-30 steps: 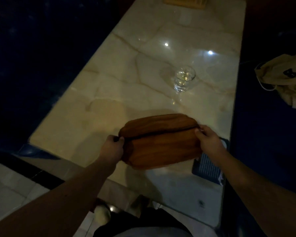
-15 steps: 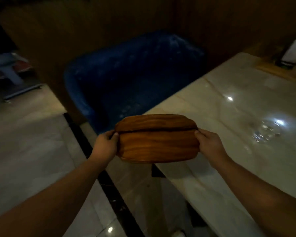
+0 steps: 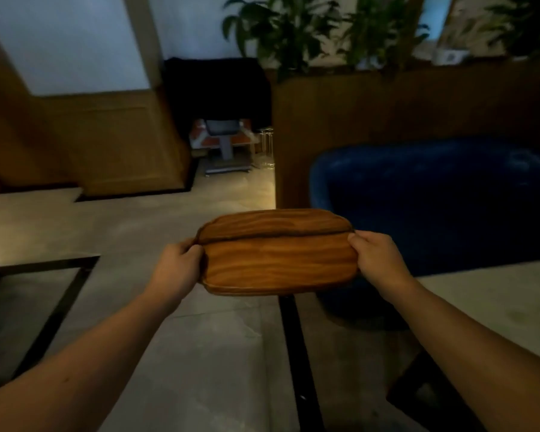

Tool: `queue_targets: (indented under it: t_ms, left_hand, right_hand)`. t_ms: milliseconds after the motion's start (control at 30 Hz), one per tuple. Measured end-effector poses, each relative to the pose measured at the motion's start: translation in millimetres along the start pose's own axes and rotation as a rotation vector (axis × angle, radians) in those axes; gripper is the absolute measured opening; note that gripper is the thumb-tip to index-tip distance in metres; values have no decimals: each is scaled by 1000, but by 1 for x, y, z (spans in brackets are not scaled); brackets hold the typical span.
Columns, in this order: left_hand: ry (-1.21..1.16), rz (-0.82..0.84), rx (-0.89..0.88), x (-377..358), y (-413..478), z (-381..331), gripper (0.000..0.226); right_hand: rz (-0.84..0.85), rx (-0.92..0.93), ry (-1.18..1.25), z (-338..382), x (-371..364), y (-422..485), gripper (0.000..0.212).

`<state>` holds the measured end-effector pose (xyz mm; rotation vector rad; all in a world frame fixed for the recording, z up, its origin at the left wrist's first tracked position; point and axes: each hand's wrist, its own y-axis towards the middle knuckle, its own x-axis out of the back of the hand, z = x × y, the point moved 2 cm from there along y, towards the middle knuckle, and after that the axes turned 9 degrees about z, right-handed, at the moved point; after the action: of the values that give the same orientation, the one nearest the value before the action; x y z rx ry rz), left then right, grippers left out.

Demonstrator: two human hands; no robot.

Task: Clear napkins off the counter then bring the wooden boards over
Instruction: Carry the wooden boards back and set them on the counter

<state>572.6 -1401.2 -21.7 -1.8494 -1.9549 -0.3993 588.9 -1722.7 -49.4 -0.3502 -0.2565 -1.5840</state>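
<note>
In the head view, two stacked wooden boards are held in the air in front of the person, over the grey tiled floor. The upper board sits a little back from the lower one, so a dark seam runs across the stack. The left hand is clamped on the left end, fingers curled round the edge; the right hand is clamped on the right end the same way. Nothing lies on top of the boards.

To the right stands a deep blue upholstered chair, and below it a corner of the pale marble table shows, bare where it is visible. Behind the chair a wooden planter wall holds leafy green plants. Farther back, a dark cloth is draped over something beside the wood-panelled wall.
</note>
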Motion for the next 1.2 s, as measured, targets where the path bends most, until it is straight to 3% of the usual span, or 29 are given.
queue_targets:
  t_ms: [300, 667, 900, 1200]
  left_hand:
    - [-113, -286, 103, 161, -25, 64, 27]
    - [-110, -802, 357, 331, -10, 140, 27]
    - [-181, -1193, 446, 411, -50, 178, 25]
    - [-260, -1394, 508, 490, -142, 235, 24]
  right_hand:
    - [359, 150, -77, 96, -180, 79, 42]
    - [770, 349, -63, 211, -440, 173, 42]
    - [1074, 517, -16, 287, -573, 163, 38]
    - [1264, 596, 11, 354, -743, 82, 46]
